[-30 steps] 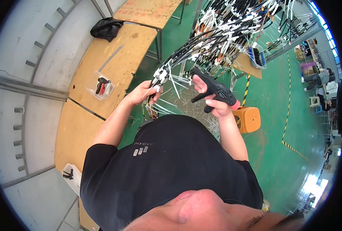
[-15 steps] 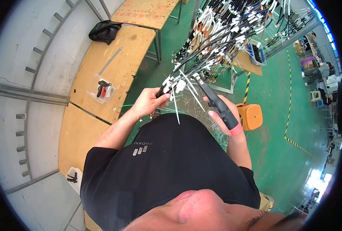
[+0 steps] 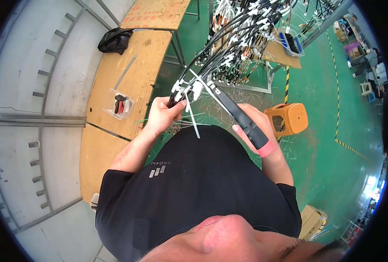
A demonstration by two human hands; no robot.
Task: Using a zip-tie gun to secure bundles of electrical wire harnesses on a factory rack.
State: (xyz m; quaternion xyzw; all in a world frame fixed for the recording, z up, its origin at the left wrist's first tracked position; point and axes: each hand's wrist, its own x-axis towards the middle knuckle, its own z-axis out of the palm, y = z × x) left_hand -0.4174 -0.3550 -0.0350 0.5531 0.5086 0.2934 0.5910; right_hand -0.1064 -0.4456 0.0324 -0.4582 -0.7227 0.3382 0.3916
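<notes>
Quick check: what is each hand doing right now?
Left hand: closed around the black cable bundle, near the white cable ties.
Right hand: closed on the black tool with a pink end.

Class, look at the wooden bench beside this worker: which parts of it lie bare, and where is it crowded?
The wooden bench is bare between the black bag and the bagged pliers, except for a thin metal strip, and bare again nearer the body. Crowded: the cable bundle by both hands.

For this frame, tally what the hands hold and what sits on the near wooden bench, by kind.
Black cable bundle, in left hand: 1
Black tool with pink end, in right hand: 1
Black bag: 1
Clear packet holding small tools: 1
Grey strip: 1
Total: 5
</notes>
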